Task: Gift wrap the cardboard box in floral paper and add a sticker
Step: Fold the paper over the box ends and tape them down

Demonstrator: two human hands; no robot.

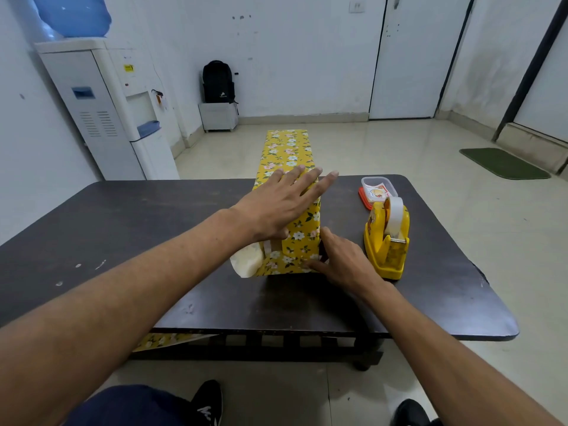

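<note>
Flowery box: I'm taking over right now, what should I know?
Left hand lies flat on top of the box, steadying it on the table.
Right hand presses the paper fold at the near end's right corner.
Done: top and long sides covered in floral paper.
To do: the near end's left flap is unfolded, white underside showing. Fold it, tape from the yellow dispenser, then probably a sticker from the clear tub. Far end hidden.

Stickers too small to ID.
</note>
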